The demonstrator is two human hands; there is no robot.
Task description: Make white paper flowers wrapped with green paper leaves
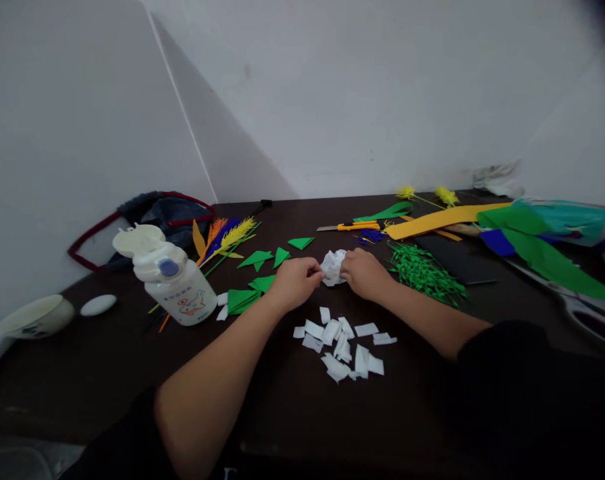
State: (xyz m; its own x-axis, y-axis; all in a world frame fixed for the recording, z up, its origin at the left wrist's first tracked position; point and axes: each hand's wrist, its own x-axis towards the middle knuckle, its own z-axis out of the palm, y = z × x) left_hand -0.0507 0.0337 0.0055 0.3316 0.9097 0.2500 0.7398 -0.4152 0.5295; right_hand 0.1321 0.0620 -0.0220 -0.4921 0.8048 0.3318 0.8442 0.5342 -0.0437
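A small crumpled bunch of white paper (333, 268) sits between my two hands on the dark table. My left hand (297, 281) pinches at its left edge with thumb and forefinger together. On its right side, my right hand (365, 273) has its fingers closed on the paper. Several cut white paper pieces (339, 343) lie scattered in front, nearer to me. Beside the left hand are folded green paper pieces (243, 300). To the right lies a heap of thin green paper strips (425, 273).
At left stand a white bottle (182, 290) with its lid up and a white bowl (42, 317). A yellow box cutter (359, 227) lies behind my hands, blade out. Scissors (582, 310) and yellow and green paper strips (447, 219) lie at right. A wall (332, 100) rises behind.
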